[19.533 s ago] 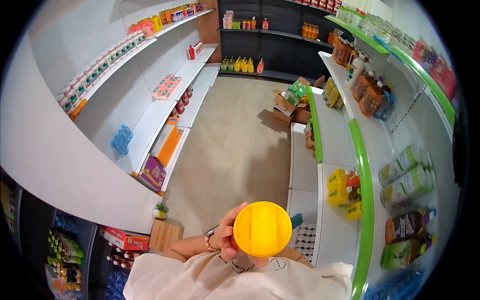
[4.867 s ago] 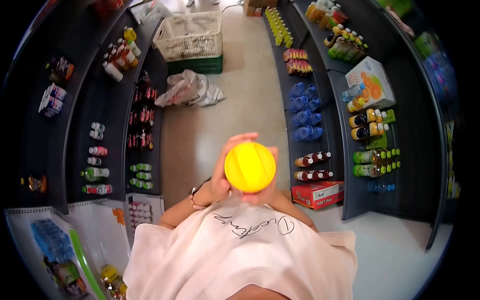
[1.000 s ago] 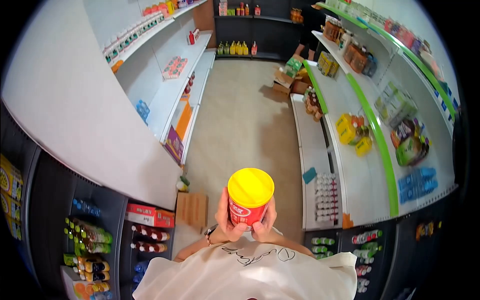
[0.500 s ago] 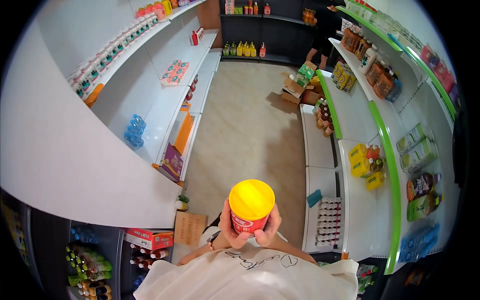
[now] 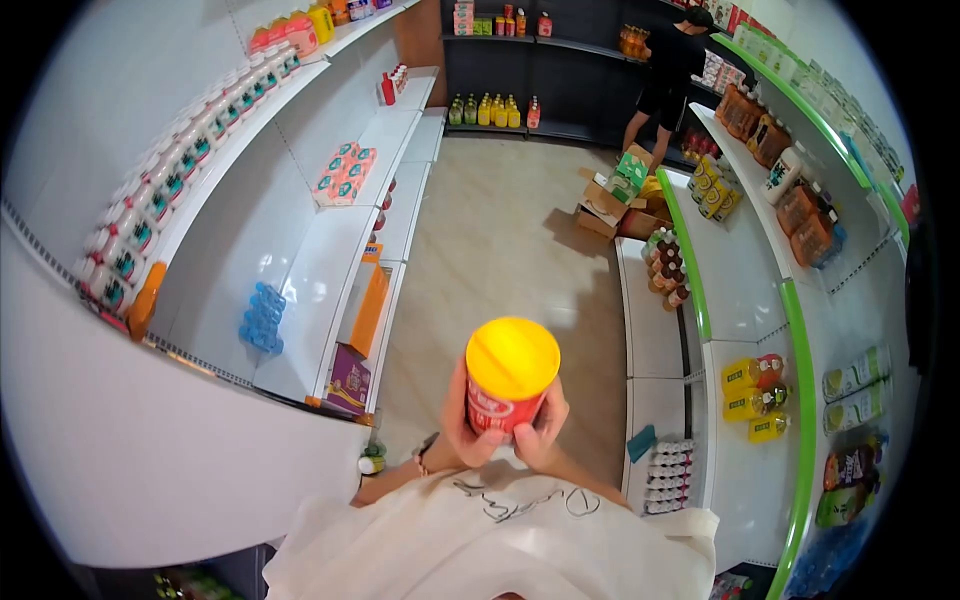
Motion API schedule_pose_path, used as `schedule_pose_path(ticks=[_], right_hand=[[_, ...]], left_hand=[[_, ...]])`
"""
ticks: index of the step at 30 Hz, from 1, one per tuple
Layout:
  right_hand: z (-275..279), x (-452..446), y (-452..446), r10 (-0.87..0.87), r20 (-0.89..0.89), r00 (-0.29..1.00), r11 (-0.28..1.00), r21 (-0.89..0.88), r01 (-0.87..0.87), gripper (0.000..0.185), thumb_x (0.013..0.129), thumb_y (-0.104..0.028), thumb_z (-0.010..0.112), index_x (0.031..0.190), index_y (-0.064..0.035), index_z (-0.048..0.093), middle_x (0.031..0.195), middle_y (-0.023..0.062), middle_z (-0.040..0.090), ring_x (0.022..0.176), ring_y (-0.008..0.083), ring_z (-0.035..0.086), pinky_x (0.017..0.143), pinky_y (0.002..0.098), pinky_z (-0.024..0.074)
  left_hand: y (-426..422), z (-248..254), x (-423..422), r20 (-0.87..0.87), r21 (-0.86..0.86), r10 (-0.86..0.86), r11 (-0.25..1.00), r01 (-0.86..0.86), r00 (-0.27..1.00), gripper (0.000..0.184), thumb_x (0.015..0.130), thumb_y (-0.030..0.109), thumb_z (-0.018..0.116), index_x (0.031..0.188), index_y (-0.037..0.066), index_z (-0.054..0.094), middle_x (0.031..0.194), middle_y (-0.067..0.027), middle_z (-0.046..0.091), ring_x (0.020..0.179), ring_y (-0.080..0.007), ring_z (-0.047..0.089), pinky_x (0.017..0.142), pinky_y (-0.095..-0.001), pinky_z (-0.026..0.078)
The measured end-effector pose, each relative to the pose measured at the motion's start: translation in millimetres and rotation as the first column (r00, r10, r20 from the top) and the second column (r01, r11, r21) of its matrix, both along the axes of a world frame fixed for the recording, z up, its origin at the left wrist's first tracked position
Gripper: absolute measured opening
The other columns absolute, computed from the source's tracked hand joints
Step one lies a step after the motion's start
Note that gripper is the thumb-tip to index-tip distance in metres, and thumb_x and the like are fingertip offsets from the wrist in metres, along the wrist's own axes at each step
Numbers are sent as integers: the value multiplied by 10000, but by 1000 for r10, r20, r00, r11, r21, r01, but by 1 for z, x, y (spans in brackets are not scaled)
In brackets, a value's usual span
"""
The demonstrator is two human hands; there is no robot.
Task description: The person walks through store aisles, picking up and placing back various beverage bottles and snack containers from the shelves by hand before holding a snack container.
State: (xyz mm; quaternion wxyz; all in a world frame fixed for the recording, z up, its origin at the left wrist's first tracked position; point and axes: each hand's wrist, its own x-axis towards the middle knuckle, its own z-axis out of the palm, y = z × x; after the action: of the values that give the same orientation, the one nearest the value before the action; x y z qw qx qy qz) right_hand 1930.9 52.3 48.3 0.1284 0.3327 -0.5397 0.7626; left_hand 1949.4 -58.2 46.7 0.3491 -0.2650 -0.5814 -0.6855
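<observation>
A red canister (image 5: 500, 408) with a yellow lid is held upright in front of my chest. My left hand (image 5: 463, 420) wraps its left side, with the thumb on the front. Round the right side, my right hand (image 5: 545, 420) grips it too, its thumb close to the other one. A dark band and a bracelet show on my left wrist. Both hands are above the aisle floor, apart from the shelves.
White shelves (image 5: 325, 255) on the left carry white bottles (image 5: 160, 195) and blue bottles (image 5: 262, 318). Green-edged shelves (image 5: 735, 280) with drinks stand right. Open cartons (image 5: 605, 205) lie on the floor near a person (image 5: 675, 75) in dark clothes at the back.
The aisle shelves have come closer, and the left shelves show larger. The person at the back is now more fully in view. Both hands still hold the canister, slightly higher in the picture.
</observation>
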Motion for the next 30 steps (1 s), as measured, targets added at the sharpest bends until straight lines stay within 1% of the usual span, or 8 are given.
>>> schedule_pose_path(ticks=[4, 6, 12, 19, 21, 25, 28, 30], right_hand=[[8, -83, -47, -7, -68, 998, 998, -57, 3, 786, 797, -233, 616, 1351, 157, 218, 1333, 232, 394, 1231, 272, 404, 1027, 364, 309], [9, -118, -67, -35, -65, 997, 997, -73, 30, 772, 794, -215, 616, 1348, 157, 229, 1326, 235, 403, 1226, 276, 412, 1019, 363, 320], [4, -196, -113, -32, 35, 999, 998, -56, 34, 767, 775, -192, 621, 1341, 160, 242, 1295, 237, 439, 1200, 279, 446, 1005, 351, 337], [4, -307, -149, -43, 27, 999, 997, 65, 41, 760, 758, -177, 641, 1326, 167, 271, 1250, 226, 482, 1156, 262, 485, 982, 338, 361], [5, -344, -159, -15, 66, 998, 998, 62, 11, 774, 756, -183, 669, 1322, 168, 276, 1252, 216, 482, 1153, 241, 485, 978, 330, 363], [3, -436, -174, 22, 149, 989, 997, 64, -32, 767, 756, -194, 696, 1323, 140, 302, 1243, 186, 494, 1147, 220, 486, 976, 322, 362], [18, -514, -182, 100, 279, 955, 994, -78, -82, 739, 756, -198, 710, 1317, 103, 333, 1226, 152, 507, 1140, 210, 488, 976, 318, 364], [27, -560, -185, 78, 364, 928, 975, -222, 5, 723, 754, -207, 715, 1311, 77, 351, 1210, 129, 516, 1134, 197, 487, 973, 315, 367]], left_hand=[[-54, 26, -88, -39, -95, -86, 992, 82, 996, 854, 812, 295, 613, 1375, -143, 143, 1395, -267, 311, 1262, -309, 386, 1017, -379, 333], [-70, 19, -121, -71, -91, -42, 995, 35, 997, 841, 807, 269, 605, 1377, -139, 141, 1409, -278, 289, 1270, -317, 380, 1018, -378, 334], [-116, 2, -197, 88, 1, -72, 997, 72, 993, 807, 799, 233, 592, 1379, -131, 163, 1417, -289, 268, 1266, -326, 388, 1010, -382, 346], [-160, -4, -301, 108, -65, 23, 998, -17, 994, 801, 803, 221, 589, 1375, -138, 158, 1389, -281, 318, 1237, -314, 417, 1007, -382, 349], [-170, -7, -334, 224, -77, 40, 997, -23, 974, 897, 780, 285, 572, 1394, -128, 67, 1384, -270, 312, 1261, -314, 372, 1032, -382, 305], [-185, -11, -428, 252, -18, -23, 999, 28, 968, 883, 787, 275, 576, 1397, -121, 74, 1385, -265, 313, 1264, -314, 369, 1042, -388, 289], [-195, 8, -517, 182, -114, 7, 993, 14, 983, 824, 785, 192, 625, 1394, -102, 154, 1394, -278, 303, 1283, -343, 349, 1014, -428, 328], [-208, 42, -565, -28, -484, 218, 851, -204, 976, 881, 773, 209, 656, 1428, -26, 116, 1465, -261, 143, 1331, -357, 262, 1014, -493, 308]])
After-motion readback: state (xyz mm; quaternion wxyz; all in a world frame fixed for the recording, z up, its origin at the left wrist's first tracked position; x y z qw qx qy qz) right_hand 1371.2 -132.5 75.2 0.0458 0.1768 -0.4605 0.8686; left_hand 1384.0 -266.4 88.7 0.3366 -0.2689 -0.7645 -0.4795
